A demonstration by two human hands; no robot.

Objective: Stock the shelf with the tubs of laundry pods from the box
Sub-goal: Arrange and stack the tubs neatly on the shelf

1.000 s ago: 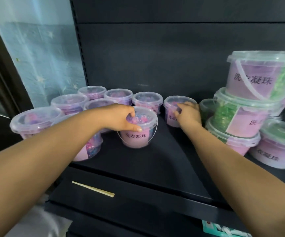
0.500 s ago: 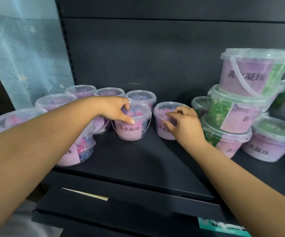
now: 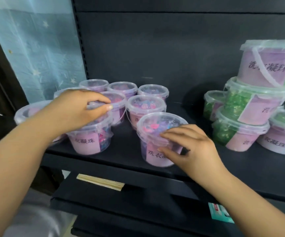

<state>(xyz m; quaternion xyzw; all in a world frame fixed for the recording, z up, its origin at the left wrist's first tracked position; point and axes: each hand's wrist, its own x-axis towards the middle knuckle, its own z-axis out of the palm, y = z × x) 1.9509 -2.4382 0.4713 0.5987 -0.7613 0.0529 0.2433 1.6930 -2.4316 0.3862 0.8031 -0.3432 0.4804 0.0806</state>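
Note:
Several small clear tubs of pink and blue laundry pods with pink labels stand on the black shelf [image 3: 194, 106]. My left hand [image 3: 76, 113] grips the lid rim of the front left tub [image 3: 88, 142] from above, thumb toward the right. My right hand [image 3: 191, 149] holds another tub [image 3: 155, 132] near the shelf's front edge, fingers over its lid and thumb on its label. Behind them stand a middle tub [image 3: 146, 106] and a back row of tubs [image 3: 123, 88]. The box is out of view.
Larger tubs of green pods [image 3: 241, 106] are stacked at the right, with a pink-labelled one [image 3: 271, 65] on top. A lower black shelf [image 3: 138, 207] juts out below with a wooden strip [image 3: 100, 182] on it. A blue starred curtain [image 3: 41, 48] hangs at the left.
My right hand has drawn a tub from the back toward the shelf's front edge. My left hand has shifted from the middle tub to the front left tub.

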